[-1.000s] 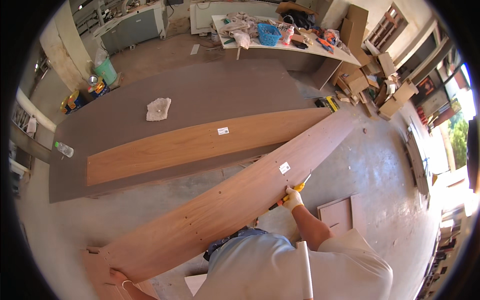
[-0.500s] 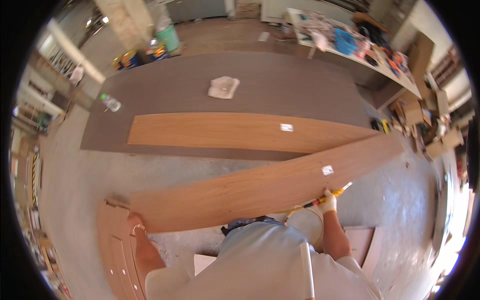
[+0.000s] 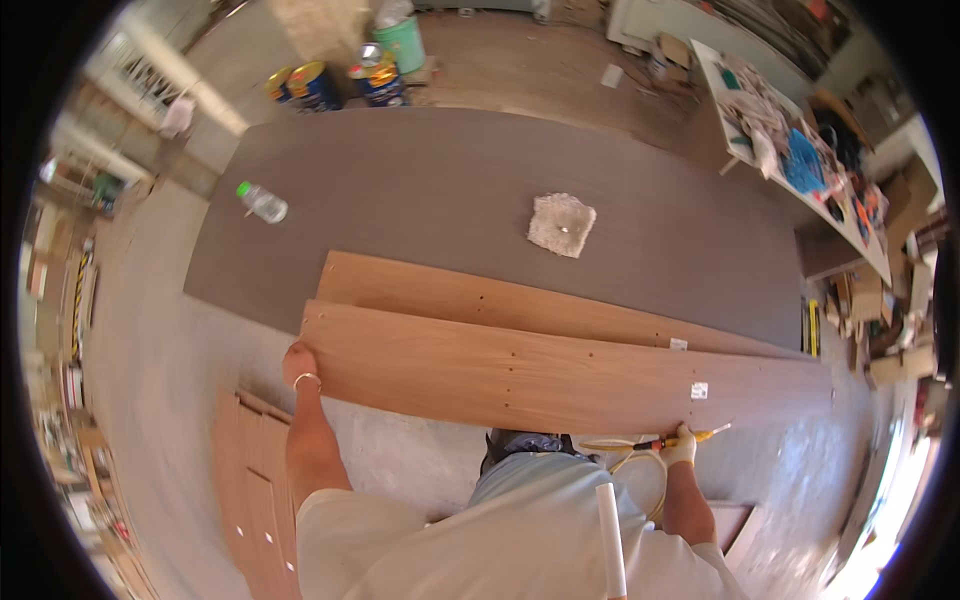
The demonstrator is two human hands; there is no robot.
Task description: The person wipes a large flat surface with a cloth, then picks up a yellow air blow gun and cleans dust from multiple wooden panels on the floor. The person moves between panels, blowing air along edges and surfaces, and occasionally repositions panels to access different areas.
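A long brown wooden board (image 3: 450, 365), with small holes and a white label, spans the space before me. My left hand (image 3: 299, 366), bare with a bracelet, is closed on its left end. My right hand (image 3: 681, 446), in a pale glove, is closed at its near edge. That hand also holds a yellow air gun (image 3: 712, 434) with a pale nozzle and a hose (image 3: 655, 480) trailing to my body. Behind the held board, a second wooden board (image 3: 410, 285) lies on the large dark tabletop (image 3: 430, 180), partly covered by the first.
A plastic bottle (image 3: 265, 204) and a fluffy pale pad (image 3: 561, 225) lie on the tabletop. Brown panels (image 3: 255, 490) are low at my left. Cans (image 3: 380, 80) and a green bucket (image 3: 403, 45) stand beyond. A cluttered side table (image 3: 742, 130) and cardboard boxes (image 3: 865, 300) are at the right.
The held board's left end has risen from the near left toward the tabletop, my left hand moving with it. It now lies nearly parallel to the second board and overlaps it. The view has shifted.
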